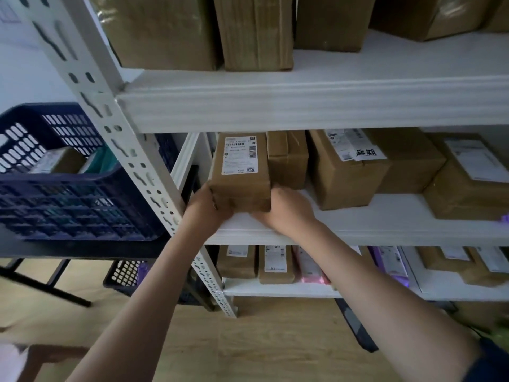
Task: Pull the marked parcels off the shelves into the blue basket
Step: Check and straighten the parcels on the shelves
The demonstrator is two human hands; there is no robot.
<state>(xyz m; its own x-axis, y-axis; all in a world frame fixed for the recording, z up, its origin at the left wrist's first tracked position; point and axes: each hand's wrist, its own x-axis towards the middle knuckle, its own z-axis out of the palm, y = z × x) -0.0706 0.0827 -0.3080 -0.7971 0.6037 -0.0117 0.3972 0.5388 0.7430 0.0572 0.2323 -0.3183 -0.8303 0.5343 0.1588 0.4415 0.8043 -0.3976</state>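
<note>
— Shelves of white metal, brown boxes on every level, wooden floor below. And the basket?

— Blue basket sits on a dark tabletop left of the rack, parcels inside.

— The hands?

— Both reach to the middle shelf's left front corner. Left hand and right hand grip a labelled box by its lower corners, its base at the shelf edge.

White rack, three shelves. Top shelf: large brown boxes side by side. Middle shelf: labelled parcel at left front edge, brown cartons beside it. Bottom shelf: upright labelled packets, pink and purple mailers. Counter: blue basket.
</note>
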